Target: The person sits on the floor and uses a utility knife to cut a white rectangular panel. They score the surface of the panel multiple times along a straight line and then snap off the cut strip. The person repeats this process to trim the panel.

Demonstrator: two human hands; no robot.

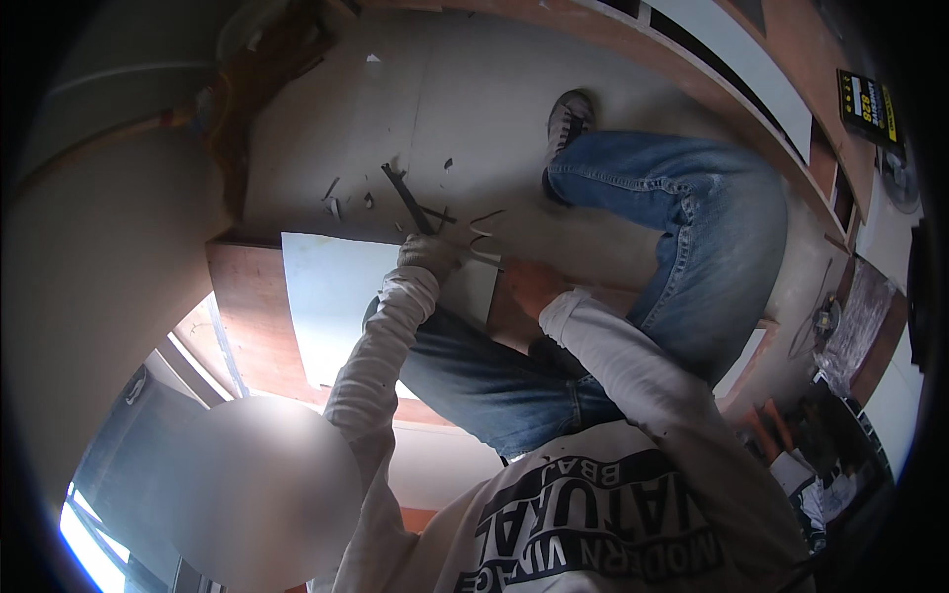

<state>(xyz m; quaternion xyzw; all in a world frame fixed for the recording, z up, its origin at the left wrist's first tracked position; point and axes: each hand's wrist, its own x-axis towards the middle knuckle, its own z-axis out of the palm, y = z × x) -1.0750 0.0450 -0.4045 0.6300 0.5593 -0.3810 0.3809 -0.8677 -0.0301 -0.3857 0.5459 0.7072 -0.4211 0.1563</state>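
My left hand (428,255), in a pale glove, is closed at the far edge of a white sheet (331,296). From its fist a dark narrow bar (403,196) points away over the floor; its exact kind is unclear. My right hand (532,285) is curled beside the sheet's right corner, in shadow, and what its fingers hold cannot be made out. A thin pale strip (484,259) lies between the two hands. Thin curled offcuts (481,225) are just beyond them. Under the sheet is a reddish-brown board (252,301).
Small dark and white scraps (334,208) litter the pale floor (474,99). My bent right leg (707,247) and shoe (570,119) flank the work on the right. A wooden frame with white panels (736,64) curves along the upper right; a black-and-yellow package (866,107) stands there.
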